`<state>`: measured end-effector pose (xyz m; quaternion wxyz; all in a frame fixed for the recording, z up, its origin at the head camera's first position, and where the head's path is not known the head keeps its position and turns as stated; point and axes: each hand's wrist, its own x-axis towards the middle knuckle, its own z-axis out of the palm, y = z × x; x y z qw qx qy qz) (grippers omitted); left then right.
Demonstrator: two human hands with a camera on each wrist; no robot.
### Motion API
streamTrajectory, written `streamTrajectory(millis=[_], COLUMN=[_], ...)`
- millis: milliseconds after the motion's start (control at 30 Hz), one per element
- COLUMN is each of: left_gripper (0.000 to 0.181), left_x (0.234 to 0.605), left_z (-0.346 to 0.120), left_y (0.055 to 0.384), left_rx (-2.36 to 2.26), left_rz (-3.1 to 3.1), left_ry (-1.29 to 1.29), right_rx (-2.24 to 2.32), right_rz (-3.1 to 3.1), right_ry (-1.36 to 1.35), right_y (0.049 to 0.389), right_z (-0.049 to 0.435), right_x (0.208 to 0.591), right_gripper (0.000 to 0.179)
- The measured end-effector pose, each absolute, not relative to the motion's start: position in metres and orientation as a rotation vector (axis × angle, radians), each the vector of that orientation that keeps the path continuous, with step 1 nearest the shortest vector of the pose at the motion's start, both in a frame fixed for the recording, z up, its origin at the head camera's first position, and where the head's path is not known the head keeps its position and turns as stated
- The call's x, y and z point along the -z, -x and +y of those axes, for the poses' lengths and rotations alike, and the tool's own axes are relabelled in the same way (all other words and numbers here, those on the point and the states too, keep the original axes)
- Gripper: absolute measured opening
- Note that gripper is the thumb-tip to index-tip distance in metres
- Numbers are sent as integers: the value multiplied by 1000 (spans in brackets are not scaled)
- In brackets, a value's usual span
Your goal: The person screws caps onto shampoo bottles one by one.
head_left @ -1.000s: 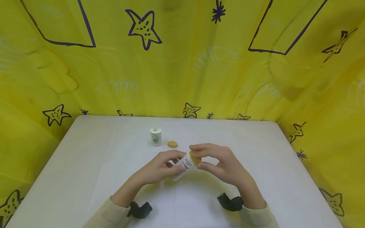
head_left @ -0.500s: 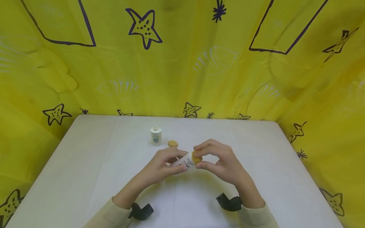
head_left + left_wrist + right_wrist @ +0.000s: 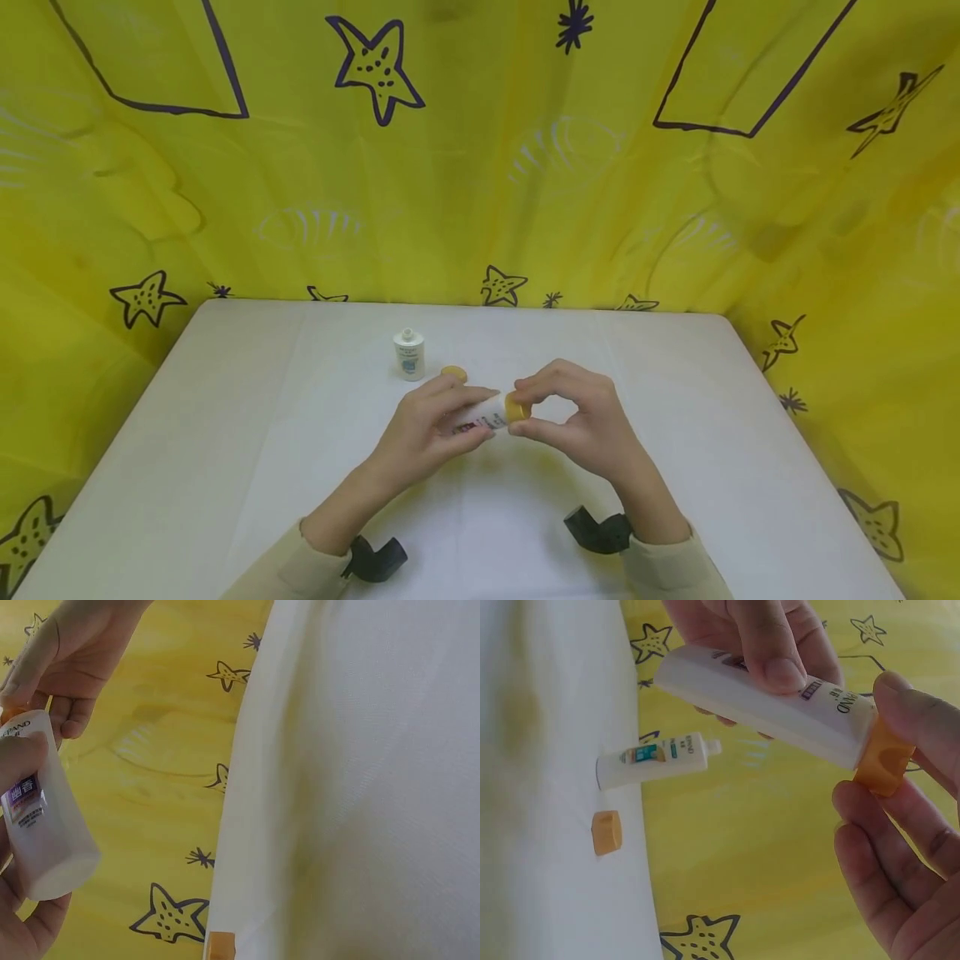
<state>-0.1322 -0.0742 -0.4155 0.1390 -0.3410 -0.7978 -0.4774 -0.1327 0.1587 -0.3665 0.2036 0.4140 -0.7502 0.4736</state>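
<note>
Both forearms come in from the near edge of the white table (image 3: 225, 433) and meet over its middle, wrists raised off the surface. We note the left hand (image 3: 427, 425) with fingers and thumb curled around the body of a white tube (image 3: 480, 414), thumb pressed along the printed side; in the left wrist view the flat crimped end of the tube points toward the palm. The right hand (image 3: 577, 417) pinches the yellow cap (image 3: 515, 408) on the tube's end between thumb and forefinger, the remaining fingers arched above it. In the right wrist view the cap sits on the tube's neck, fingertips on both sides of it.

The tube lies roughly level, held in the air between the two hands, left hand on the body, right hand on the capped end. The hands are close together, joined only through the tube.

Count, head view: two tubes, two yellow caps. The second white tube (image 3: 409, 356) stands upright on the table beyond the left hand, uncapped, nozzle bare. The loose cap (image 3: 453, 372) lies on the table just beside it, partly hidden behind the left fingers. The backdrop is yellow cloth (image 3: 480, 167) with dark starfish drawings.
</note>
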Motion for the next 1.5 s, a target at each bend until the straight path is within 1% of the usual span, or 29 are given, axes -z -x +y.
streamTrajectory(millis=[267,433,567,900,1100,1500], left_gripper=[34,34,33,31,32,31], left_x=[418,419,418,418,416,418], left_z=[-71,-70,-70,-72,-72,-70], left_y=[132,130,131,135,132,130], left_rx=[1370,1324,1277,1559,1515,1226], left_rz=[-2263,-2228,-2209,-2308,-2385,-2360], left_ry=[964,963,972,926,922,922], right_rx=[-1328,-1307,-1278,-1328,-1344,-1355], right_rz=[-2140,-2268,-2345,-2277,-2279,-2335], right_ry=[-1091,-945,-872,-1018,-1019,-913], right_y=[135,134,133,135,134,132], right_z=[160,159,156,156,155,152], right_x=[375,380,380,380,381,384], right_gripper=[37,29,27,28,26,24])
